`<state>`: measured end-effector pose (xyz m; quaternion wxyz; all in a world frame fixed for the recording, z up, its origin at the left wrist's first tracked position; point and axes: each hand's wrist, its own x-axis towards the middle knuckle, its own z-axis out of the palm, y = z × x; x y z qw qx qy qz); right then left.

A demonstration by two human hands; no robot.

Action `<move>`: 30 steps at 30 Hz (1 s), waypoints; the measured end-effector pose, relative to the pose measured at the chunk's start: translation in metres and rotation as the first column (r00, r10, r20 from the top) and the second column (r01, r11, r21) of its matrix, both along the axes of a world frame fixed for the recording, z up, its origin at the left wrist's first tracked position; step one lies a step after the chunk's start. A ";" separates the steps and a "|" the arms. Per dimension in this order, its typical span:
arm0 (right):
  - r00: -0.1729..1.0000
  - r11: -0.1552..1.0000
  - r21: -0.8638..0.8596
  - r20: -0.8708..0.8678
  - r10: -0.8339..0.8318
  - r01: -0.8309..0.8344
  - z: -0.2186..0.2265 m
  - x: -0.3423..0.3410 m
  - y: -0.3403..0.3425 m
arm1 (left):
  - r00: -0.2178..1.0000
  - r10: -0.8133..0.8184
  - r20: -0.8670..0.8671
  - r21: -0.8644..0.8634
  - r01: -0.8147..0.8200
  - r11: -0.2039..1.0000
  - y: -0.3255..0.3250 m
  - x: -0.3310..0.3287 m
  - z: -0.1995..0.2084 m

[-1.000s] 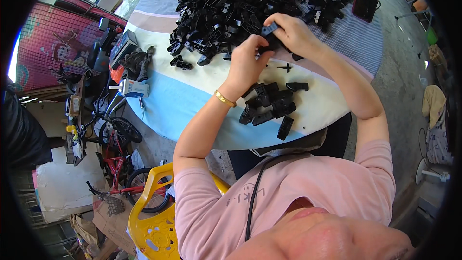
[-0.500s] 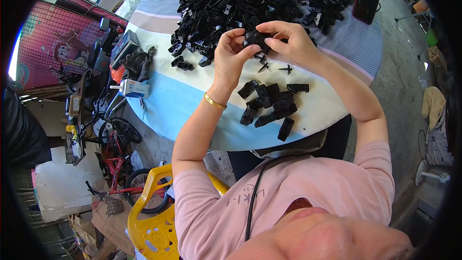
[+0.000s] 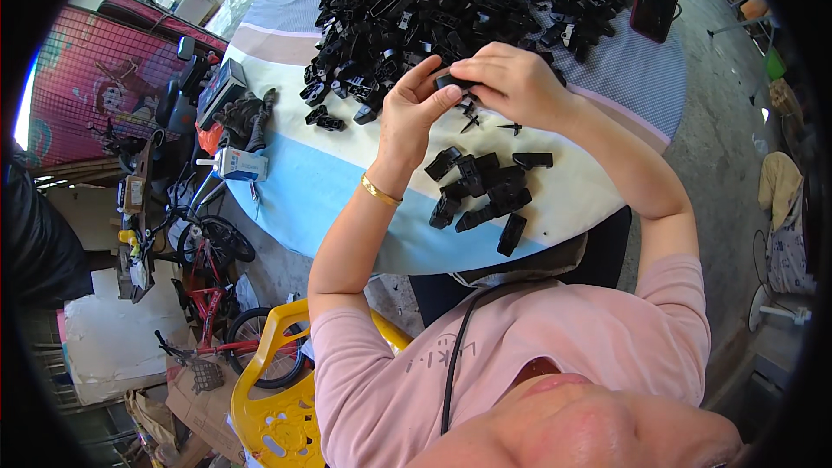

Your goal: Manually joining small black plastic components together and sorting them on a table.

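Observation:
Both hands meet over the table, at the near edge of a large heap of black plastic parts (image 3: 416,9). Between thumb and fingers my left hand (image 3: 410,110) grips a small black plastic part (image 3: 451,81). My right hand (image 3: 517,84) closes over the same part from the right, and its fingers hide much of it. Just below the hands lie thin black cross-shaped pieces (image 3: 469,117). Nearer to me is a small group of black plastic parts (image 3: 490,185), loosely piled on the cloth.
A phone (image 3: 656,0) stands upright at the table's far right. Along the left edge are a small white-and-blue box (image 3: 241,165), a dark cloth (image 3: 247,117) and a larger box (image 3: 222,94). A yellow chair (image 3: 290,399) and a red bicycle (image 3: 206,308) stand on the left.
My right hand has turned and closed further over the black part, covering more of it. My left hand has shifted slightly down and left, still holding it.

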<state>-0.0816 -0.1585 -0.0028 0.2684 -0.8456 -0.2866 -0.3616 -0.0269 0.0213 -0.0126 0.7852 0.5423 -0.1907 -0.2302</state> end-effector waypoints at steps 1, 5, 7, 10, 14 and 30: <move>0.998 0.998 -0.060 0.062 -0.013 0.017 -0.002 0.000 0.003 | 0.998 -0.016 -0.058 -0.008 0.015 1.000 0.002 0.001 0.000; 1.000 0.995 -0.096 -0.007 -0.030 0.029 -0.005 -0.005 0.013 | 0.975 -0.075 -0.208 -0.001 0.077 0.997 0.010 0.012 -0.002; 0.999 0.998 -0.042 -0.020 -0.048 0.047 -0.006 -0.004 0.014 | 0.984 -0.079 -0.158 -0.016 0.077 0.997 0.010 0.010 0.001; 1.000 0.995 0.101 -0.026 0.011 -0.009 -0.003 0.002 0.010 | 0.996 -0.074 -0.055 -0.041 0.071 0.997 0.009 0.004 0.010; 0.823 0.733 0.678 -0.383 0.419 -0.057 0.002 0.021 -0.034 | 0.890 -0.367 0.269 0.204 0.320 0.925 0.016 -0.001 0.021; 0.613 0.702 -0.214 -0.361 -0.703 0.679 -0.034 0.160 -0.102 | 0.471 -0.485 0.737 0.669 -0.410 0.620 0.045 0.039 0.012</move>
